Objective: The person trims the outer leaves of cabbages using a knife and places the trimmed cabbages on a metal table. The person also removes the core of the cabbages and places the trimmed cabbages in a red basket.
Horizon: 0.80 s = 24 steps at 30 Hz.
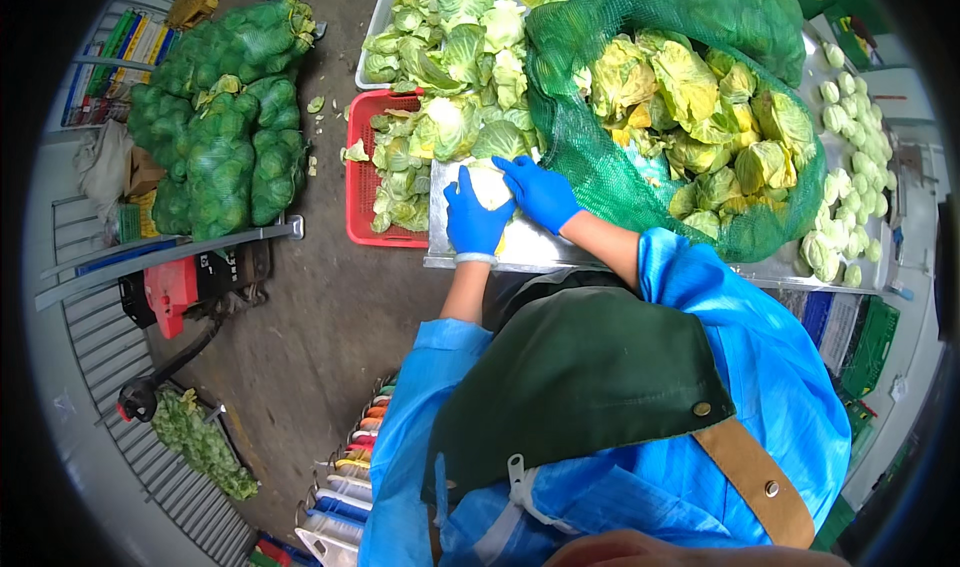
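Note:
A pale, trimmed cabbage head sits between my hands, close to the near edge of the steel table. My left hand, in a blue glove, grips it from the near left side, fingers spread around it. From the right, my right hand, gloved in blue too, presses its fingers to the cabbage's far and right sides. Its palm side is hidden. Loose green cabbage leaves lie just beyond. To the right, an opened green mesh sack holds cabbages with yellowed outer leaves.
A red crate and a white crate at the table's left hold leaves. Peeled cabbages cover the right end. Filled mesh sacks stand at left, above a red pallet truck. Stacked coloured crates stand near my left side.

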Tool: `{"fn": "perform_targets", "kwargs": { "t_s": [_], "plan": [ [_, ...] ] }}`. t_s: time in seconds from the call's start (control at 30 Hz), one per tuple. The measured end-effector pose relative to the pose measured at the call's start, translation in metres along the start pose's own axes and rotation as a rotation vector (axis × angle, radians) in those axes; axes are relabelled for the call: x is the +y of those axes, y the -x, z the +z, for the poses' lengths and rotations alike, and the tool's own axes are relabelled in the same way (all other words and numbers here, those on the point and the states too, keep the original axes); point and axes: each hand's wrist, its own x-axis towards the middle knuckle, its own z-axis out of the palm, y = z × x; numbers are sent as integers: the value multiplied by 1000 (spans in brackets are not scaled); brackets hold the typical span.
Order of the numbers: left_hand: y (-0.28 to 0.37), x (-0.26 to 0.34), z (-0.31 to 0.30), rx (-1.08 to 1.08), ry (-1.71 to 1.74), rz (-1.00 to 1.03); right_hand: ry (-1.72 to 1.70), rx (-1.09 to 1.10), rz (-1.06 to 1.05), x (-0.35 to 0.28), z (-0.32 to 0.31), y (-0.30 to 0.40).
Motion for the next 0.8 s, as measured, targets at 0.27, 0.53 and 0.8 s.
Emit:
{"fn": "perform_targets", "kwargs": {
  "t_s": [0.27, 0.53, 0.8],
  "plan": [
    [14, -39, -2, 55, 202, 171, -38, 2, -44, 18, -2, -41],
    [25, -34, -57, -61, -292, 384, -63, 50, 89, 58, 6, -40],
    [-34, -81, -62, -166, 818, -332, -96, 375, 23, 50, -49, -44]
  ]
}}
